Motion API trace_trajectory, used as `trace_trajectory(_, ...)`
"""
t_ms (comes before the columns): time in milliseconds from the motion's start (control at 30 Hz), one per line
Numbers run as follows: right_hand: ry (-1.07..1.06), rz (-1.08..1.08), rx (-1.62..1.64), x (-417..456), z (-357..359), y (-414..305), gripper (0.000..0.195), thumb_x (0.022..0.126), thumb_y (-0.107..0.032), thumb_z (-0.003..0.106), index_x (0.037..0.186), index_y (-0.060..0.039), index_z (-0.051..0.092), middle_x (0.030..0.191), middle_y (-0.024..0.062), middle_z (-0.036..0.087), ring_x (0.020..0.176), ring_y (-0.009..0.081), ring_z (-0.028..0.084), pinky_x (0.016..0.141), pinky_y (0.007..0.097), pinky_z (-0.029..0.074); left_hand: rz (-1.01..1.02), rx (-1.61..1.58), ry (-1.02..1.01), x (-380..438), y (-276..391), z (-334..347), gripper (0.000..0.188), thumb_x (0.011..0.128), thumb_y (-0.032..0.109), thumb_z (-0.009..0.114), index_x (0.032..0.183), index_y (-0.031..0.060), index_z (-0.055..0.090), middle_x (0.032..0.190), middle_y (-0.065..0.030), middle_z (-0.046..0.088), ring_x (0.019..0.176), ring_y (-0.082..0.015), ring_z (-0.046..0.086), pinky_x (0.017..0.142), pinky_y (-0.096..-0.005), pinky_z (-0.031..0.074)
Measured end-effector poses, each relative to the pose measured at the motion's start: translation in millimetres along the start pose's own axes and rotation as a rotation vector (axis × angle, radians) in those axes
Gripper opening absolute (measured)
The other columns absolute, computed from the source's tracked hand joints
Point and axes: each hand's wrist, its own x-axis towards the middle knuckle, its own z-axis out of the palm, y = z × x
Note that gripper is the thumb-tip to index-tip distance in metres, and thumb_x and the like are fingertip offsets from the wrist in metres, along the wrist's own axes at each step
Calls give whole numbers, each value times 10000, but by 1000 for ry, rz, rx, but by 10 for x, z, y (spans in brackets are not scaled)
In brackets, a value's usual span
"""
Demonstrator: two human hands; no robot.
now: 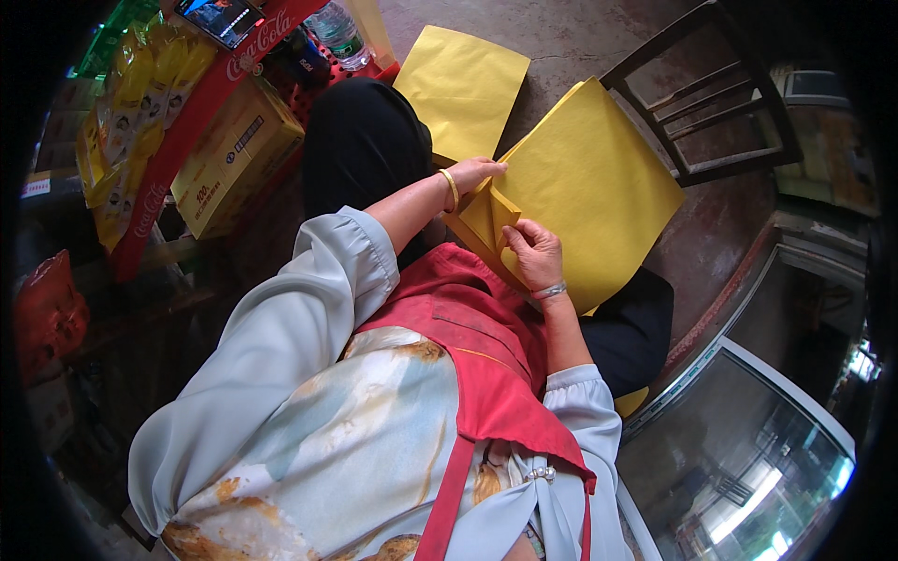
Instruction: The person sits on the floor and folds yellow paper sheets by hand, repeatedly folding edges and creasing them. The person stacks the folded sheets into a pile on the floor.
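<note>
My left hand [477, 172], with a gold bangle at the wrist, has its fingers together at the upper edge of folded yellow paper [478, 216] over my lap. My right hand [537, 252], wearing a silver bracelet, pinches a narrow folded flap of that paper between thumb and fingers. Large yellow sheets [596, 175] lie stacked beside and beyond both hands, over my right leg. Another yellow sheet or stack [463, 88] is past my left knee. The undersides of the folds are hidden.
A wooden chair or frame [736, 151] lies at the upper right, near a glass-topped case [744, 435]. On my left are a cardboard box [242, 158], a red shelf edge [175, 133], hanging yellow packets [140, 105], a phone [219, 17] and a plastic bottle [338, 31].
</note>
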Motion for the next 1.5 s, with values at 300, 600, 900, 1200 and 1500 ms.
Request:
trace_trajectory(300,-25,5,24,-17,6,0,131,898,-90,608,947,16,666,756,28,644,671,83,607,618,229,495,-21,-56,-28,-35,31,31,451,906,365,558,1217,41,512,1100,-141,599,940,-279,623,799,-453,524)
trace_trajectory(600,-26,8,-22,-18,1,20,134,895,-85,600,956,16,661,751,41,645,652,96,608,602,233,489,-34,-41,-19,-31,27,28,455,904,367,561,1222,47,505,1096,-143,596,933,-285,625,777,-457,534)
trace_trajectory(900,-34,-4,1,-24,4,5,117,896,-80,600,923,16,660,729,35,635,653,96,604,608,236,489,-67,-80,-7,-157,114,88,417,920,356,559,1182,35,525,1028,-113,606,899,-229,615,781,-390,525)
trace_trajectory(1200,-15,-28,-11,-17,23,37,100,889,-71,591,899,14,643,706,62,622,636,118,604,597,255,485,-21,-4,24,-110,74,82,450,921,357,538,1215,16,528,1091,-137,616,942,-257,628,793,-423,524)
trace_trajectory(1500,-30,-61,-82,46,1,-35,99,891,-82,584,889,6,630,682,73,604,614,117,590,576,262,472,177,231,151,51,-119,-2,530,903,378,563,1233,-35,525,1118,-152,614,985,-220,606,856,-330,483)
